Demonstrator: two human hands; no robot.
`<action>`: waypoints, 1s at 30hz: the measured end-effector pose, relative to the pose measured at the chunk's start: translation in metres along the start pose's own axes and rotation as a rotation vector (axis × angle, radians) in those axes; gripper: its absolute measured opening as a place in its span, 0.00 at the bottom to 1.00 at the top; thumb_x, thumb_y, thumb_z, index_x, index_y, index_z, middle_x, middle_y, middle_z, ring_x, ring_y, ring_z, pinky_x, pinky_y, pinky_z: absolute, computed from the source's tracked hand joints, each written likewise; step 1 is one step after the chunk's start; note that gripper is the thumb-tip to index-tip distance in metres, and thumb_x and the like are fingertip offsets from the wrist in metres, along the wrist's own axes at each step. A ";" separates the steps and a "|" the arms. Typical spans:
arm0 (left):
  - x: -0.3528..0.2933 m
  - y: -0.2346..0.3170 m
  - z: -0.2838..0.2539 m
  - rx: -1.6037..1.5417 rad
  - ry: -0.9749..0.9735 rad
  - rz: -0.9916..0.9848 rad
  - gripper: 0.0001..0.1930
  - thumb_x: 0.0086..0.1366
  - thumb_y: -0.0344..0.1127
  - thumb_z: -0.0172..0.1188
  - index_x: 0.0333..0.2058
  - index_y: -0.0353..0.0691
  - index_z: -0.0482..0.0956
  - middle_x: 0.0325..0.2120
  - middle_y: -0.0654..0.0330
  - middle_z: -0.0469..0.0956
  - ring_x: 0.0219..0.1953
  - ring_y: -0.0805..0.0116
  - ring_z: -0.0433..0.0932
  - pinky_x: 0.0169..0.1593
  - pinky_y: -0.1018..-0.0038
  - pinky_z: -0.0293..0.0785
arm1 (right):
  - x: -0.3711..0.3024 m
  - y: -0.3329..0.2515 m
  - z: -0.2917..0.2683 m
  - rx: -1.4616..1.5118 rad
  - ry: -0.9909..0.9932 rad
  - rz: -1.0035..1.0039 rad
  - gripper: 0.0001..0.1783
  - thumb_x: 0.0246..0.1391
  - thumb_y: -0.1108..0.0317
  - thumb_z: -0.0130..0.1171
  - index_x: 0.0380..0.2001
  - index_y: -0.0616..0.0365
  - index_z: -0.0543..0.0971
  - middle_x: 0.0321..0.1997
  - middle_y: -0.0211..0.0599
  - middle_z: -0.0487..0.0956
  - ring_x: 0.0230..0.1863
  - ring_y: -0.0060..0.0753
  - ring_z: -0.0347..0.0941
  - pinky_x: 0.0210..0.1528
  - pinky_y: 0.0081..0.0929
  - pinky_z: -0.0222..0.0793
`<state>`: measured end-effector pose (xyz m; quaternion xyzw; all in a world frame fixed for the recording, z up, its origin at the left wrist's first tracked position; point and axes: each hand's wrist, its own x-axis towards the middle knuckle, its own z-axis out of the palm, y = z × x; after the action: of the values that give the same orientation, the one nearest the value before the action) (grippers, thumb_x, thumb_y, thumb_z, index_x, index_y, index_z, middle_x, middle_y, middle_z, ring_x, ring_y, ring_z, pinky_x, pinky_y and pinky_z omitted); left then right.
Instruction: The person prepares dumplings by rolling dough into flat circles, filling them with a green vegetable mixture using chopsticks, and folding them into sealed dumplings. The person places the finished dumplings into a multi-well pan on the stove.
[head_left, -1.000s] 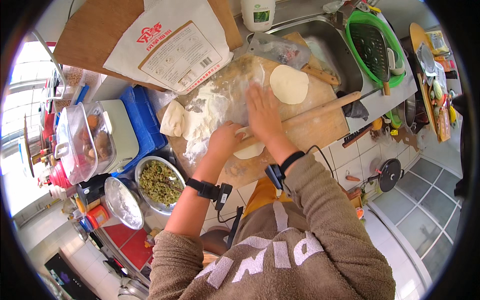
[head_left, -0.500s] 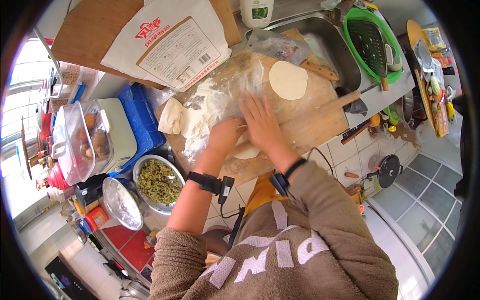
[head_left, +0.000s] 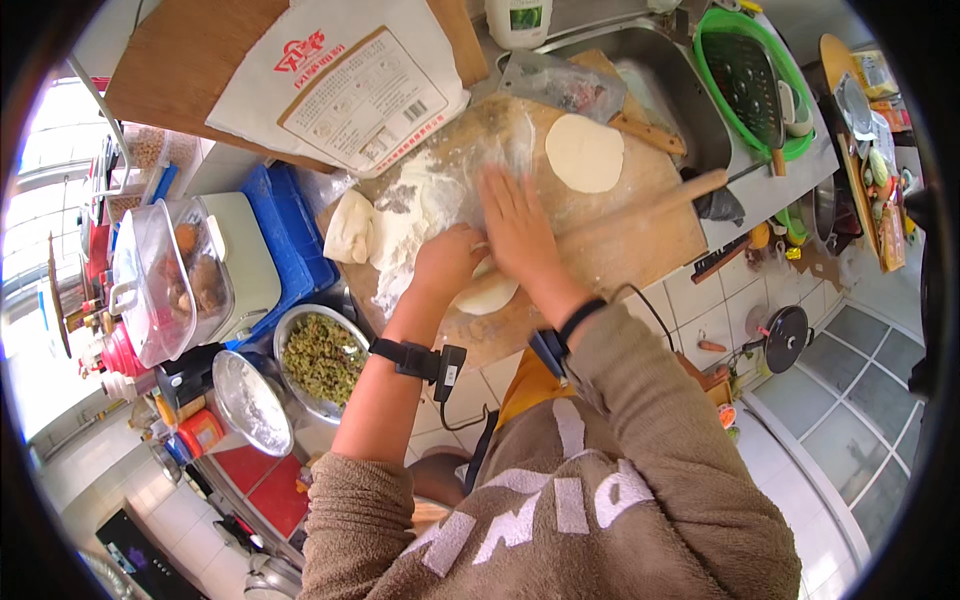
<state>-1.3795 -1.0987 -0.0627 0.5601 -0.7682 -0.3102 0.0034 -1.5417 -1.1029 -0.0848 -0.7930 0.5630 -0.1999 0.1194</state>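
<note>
On a floured wooden board (head_left: 635, 250), my right hand (head_left: 522, 225) lies palm down across a wooden rolling pin (head_left: 665, 203), its fingers stretched out. The pin slants up to the right, slightly blurred; its near end is hidden by my hands. Beside it, my left hand (head_left: 447, 262) has its fingers curled together at the far edge of a piece of dough (head_left: 487, 295); the exact grip is hidden. A flat round of rolled dough (head_left: 585, 153) lies at the far right of the board. To the left are loose flour (head_left: 405, 215) and a lump of dough (head_left: 350, 228).
A large flour bag (head_left: 350, 95) stands behind the board. Along the far right, a cleaver (head_left: 560, 85) rests near the sink (head_left: 690, 110) and a green basket (head_left: 805, 145). Left are a bowl of green filling (head_left: 322, 360), a floury metal bowl (head_left: 255, 405) and a blue bin (head_left: 290, 240).
The rolling pin and my right hand have moved slightly away from me, uncovering more of the dough piece. My left hand stays beside it. The whole view has shifted a little.
</note>
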 end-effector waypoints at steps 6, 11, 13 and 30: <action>-0.023 -0.036 0.008 -0.360 0.073 -0.308 0.14 0.63 0.32 0.60 0.46 0.37 0.81 0.41 0.44 0.81 0.45 0.46 0.80 0.49 0.64 0.75 | -0.117 -0.009 -0.037 0.079 -0.245 0.038 0.28 0.58 0.70 0.49 0.61 0.70 0.68 0.73 0.55 0.60 0.75 0.48 0.53 0.75 0.55 0.43; -0.030 -0.019 -0.001 -0.083 -0.052 -0.116 0.15 0.60 0.34 0.63 0.46 0.39 0.80 0.41 0.48 0.79 0.45 0.45 0.78 0.49 0.59 0.75 | -0.021 0.003 0.009 -0.097 -0.049 -0.012 0.29 0.58 0.69 0.49 0.63 0.70 0.66 0.73 0.55 0.60 0.75 0.50 0.53 0.76 0.53 0.40; -0.009 -0.008 -0.002 -0.021 -0.003 0.034 0.11 0.60 0.35 0.62 0.42 0.44 0.82 0.42 0.51 0.77 0.44 0.47 0.78 0.47 0.58 0.75 | 0.000 0.005 0.012 -0.120 0.007 -0.010 0.29 0.59 0.68 0.49 0.62 0.70 0.67 0.72 0.55 0.61 0.75 0.50 0.54 0.76 0.54 0.41; 0.011 0.001 0.001 -0.031 0.016 -0.078 0.14 0.63 0.40 0.62 0.43 0.38 0.81 0.39 0.47 0.80 0.43 0.44 0.79 0.47 0.57 0.74 | 0.015 0.019 0.013 -0.100 0.025 -0.008 0.35 0.62 0.61 0.52 0.67 0.68 0.61 0.73 0.54 0.59 0.75 0.48 0.53 0.76 0.55 0.40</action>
<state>-1.3851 -1.1074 -0.0665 0.5918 -0.7410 -0.3173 0.0060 -1.5479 -1.1240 -0.1015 -0.7977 0.5703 -0.1821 0.0717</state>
